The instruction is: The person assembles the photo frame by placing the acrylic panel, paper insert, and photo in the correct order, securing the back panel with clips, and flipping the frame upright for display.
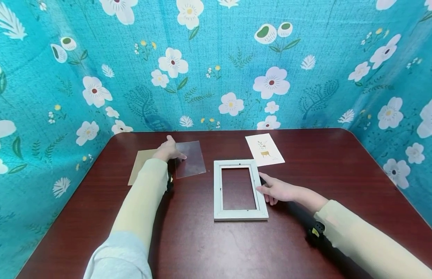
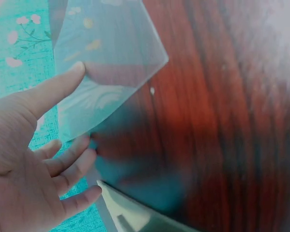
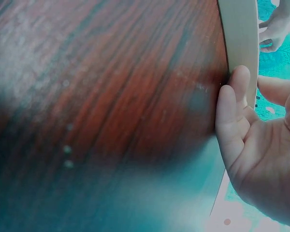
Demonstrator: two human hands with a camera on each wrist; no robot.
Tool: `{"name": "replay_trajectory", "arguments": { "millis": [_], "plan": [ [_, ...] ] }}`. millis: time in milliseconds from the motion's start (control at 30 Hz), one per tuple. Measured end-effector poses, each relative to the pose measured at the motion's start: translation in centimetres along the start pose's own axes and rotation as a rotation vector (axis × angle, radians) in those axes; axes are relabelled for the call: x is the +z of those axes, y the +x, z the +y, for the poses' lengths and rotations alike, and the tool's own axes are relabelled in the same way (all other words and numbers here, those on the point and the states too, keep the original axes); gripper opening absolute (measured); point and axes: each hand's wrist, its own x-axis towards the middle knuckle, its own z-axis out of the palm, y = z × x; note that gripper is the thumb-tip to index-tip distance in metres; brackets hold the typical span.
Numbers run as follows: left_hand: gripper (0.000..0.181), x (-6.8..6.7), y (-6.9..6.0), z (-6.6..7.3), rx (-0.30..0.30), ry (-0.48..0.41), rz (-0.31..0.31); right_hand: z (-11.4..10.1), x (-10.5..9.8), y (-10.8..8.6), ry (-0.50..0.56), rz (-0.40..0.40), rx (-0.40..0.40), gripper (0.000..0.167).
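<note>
A clear plastic sheet (image 1: 191, 161) lies at the back left of the table. My left hand (image 1: 168, 150) is at its left edge, and in the left wrist view the thumb of that hand (image 2: 38, 145) touches the sheet (image 2: 111, 72) while the other fingers are loosely bent. A white picture frame (image 1: 218, 193) with an open middle lies flat at the table's centre. My right hand (image 1: 276, 188) grips the frame's right side; in the right wrist view, fingers (image 3: 227, 106) are against the outer side of the frame (image 3: 241, 34).
A brown backing board (image 1: 142, 164) lies left of the clear sheet, partly behind my left arm. A white card with a plant print (image 1: 264, 149) is behind the frame on the dark red table (image 1: 202, 248). Blue floral cloth (image 1: 216, 69) hangs along the table's back and sides.
</note>
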Motion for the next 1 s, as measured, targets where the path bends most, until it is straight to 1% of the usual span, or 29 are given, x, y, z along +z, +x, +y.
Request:
{"name": "replay_trajectory", "arguments": {
  "millis": [100, 167, 267, 300, 400, 467, 567, 667, 733, 800, 900, 1000],
  "plan": [
    [0.117, 0.2, 0.1, 0.2, -0.017, -0.074, -0.009, -0.1, -0.1, -0.1, 0.003, 0.004, -0.004, 0.068],
    [0.115, 0.4, 0.2, 0.2, -0.02, -0.12, -0.011, -0.1, 0.0, -0.1, 0.005, 0.003, -0.005, 0.068],
    [0.102, 0.5, 0.3, -0.1, 0.0, -0.189, -0.007, -0.1, 0.0, 0.0, 0.006, 0.004, 0.001, 0.068],
    [0.097, 0.5, 0.3, -0.3, 0.013, -0.213, -0.011, -0.1, 0.0, 0.0, 0.005, 0.004, 0.004, 0.068],
    [0.08, 0.4, 0.4, -0.7, 0.062, -0.267, 0.005, 0.0, 0.0, 0.0, 0.0, 0.006, 0.008, 0.068],
    [0.074, 0.2, 0.3, -1.0, 0.093, -0.307, 0.014, 0.0, 0.0, 0.0, -0.003, 0.006, 0.007, 0.068],
    [0.067, -0.2, 0.2, -1.4, 0.125, -0.397, 0.019, -0.1, -0.1, 0.0, -0.005, 0.005, 0.005, 0.068],
    [0.064, -0.7, 0.1, -1.9, 0.141, -0.522, -0.016, -0.1, -0.1, 0.0, -0.007, 0.008, 0.006, 0.068],
    [0.067, -1.0, -0.1, -2.2, 0.143, -0.615, -0.047, -0.1, -0.1, 0.0, -0.008, 0.009, 0.007, 0.068],
    [0.07, -1.4, -0.3, -2.4, 0.147, -0.686, -0.077, -0.1, -0.1, 0.0, -0.007, 0.01, 0.008, 0.068],
    [0.072, -1.9, -0.8, -2.4, 0.158, -0.755, -0.099, -0.1, 0.0, -0.1, 0.001, 0.01, 0.009, 0.069],
    [0.071, -2.3, -1.1, -2.4, 0.182, -0.814, -0.104, -0.2, 0.0, -0.1, 0.013, 0.012, 0.005, 0.069]
  ]
}}
